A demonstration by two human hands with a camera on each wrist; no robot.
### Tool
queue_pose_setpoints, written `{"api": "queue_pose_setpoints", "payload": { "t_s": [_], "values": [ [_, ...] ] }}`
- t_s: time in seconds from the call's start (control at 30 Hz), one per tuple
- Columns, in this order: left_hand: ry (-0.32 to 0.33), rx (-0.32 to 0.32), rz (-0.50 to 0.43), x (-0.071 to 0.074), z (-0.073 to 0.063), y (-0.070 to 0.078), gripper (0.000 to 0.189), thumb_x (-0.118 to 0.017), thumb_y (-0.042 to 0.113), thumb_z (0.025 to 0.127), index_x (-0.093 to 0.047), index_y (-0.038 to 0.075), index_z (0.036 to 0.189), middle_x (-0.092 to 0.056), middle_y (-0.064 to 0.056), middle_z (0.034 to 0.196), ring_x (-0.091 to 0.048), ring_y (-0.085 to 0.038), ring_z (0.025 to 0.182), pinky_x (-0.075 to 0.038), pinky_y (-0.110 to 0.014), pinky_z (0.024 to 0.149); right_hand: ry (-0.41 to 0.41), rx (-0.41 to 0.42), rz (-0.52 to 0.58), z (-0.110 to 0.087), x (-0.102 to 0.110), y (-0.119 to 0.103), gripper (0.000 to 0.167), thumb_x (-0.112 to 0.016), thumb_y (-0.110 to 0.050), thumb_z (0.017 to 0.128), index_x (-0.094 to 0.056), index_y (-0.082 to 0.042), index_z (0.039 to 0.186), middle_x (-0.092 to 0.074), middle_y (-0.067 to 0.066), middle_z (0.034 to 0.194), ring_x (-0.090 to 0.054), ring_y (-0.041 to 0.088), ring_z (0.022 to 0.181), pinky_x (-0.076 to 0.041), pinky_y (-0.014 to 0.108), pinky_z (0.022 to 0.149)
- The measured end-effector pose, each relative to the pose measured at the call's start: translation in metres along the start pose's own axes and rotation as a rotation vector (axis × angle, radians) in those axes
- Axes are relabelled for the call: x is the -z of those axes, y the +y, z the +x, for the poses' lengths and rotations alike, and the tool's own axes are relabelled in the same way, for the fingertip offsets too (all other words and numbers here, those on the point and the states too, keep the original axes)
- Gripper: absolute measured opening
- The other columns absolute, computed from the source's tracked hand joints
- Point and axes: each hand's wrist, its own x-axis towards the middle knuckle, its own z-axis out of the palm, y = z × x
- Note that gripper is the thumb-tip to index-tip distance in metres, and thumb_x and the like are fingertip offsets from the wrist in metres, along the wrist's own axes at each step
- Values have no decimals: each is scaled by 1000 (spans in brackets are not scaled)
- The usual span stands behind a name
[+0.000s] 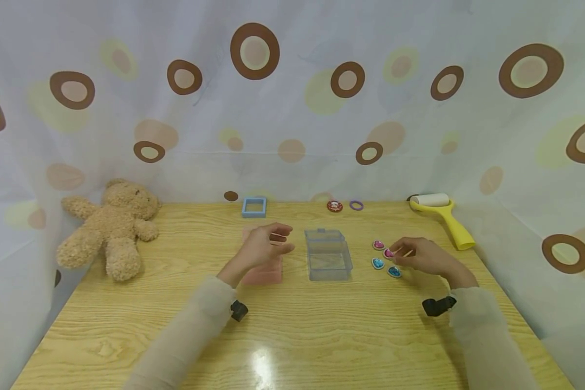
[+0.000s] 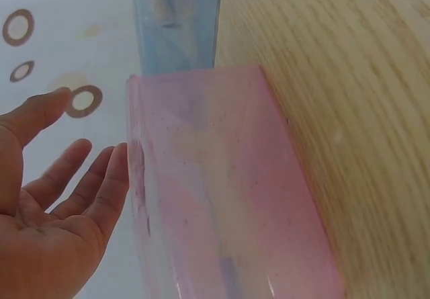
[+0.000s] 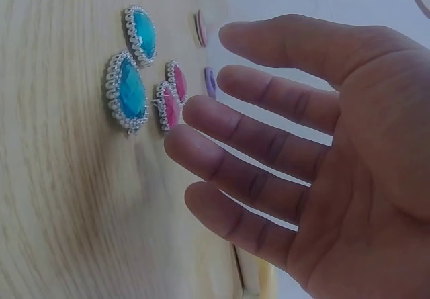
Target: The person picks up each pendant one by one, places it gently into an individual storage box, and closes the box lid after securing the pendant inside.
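My left hand [image 1: 265, 245] hovers above a translucent pink box [image 1: 265, 275], empty-handed with the thumb apart from the fingers. To its right stands a clear bluish box [image 1: 329, 275], its lid [image 1: 324, 235] tipped back. My right hand [image 1: 419, 254] is beside several gems on the tabletop, fingers slightly bent and nothing in them. Two gems are pink [image 1: 378, 245] and two are blue [image 1: 377, 263]. In the right wrist view, silver beading edges the blue teardrop gem [image 3: 132, 92], and the fingertips overlap the edge of a pink gem [image 3: 170, 108].
A teddy bear [image 1: 122, 222] leans at the left. Along the back lie a blue square frame [image 1: 254, 214], a red disc [image 1: 335, 206] and a purple ring [image 1: 356, 205]. A yellow-handled roller [image 1: 450, 222] lies at the back right. A patterned curtain [image 1: 292, 108] encloses the table.
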Motion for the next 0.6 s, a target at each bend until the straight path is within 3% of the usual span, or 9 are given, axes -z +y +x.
{"api": "queue_pose_setpoints", "payload": {
  "t_s": [0.17, 0.6],
  "values": [
    [-14, 12, -3, -8, 2, 0, 44, -72, 24, 93, -62, 15, 135, -61, -12, 137, -61, -30, 123, -54, -44, 100, 6, 2, -25, 0, -2, 4, 31, -64, -26, 98, -66, -8, 123, -71, 9, 108, -66, 24, 98, -55, 36, 77],
    [-49, 18, 38, -27, 7, -1, 47, -75, 22, 91, -62, 11, 135, -63, -12, 136, -62, -30, 123, -56, -41, 98, -19, -1, -7, 4, -12, 19, 27, -67, -21, 96, -67, -8, 120, -70, 1, 99, -62, 15, 91, -51, 28, 72]
  ]
}}
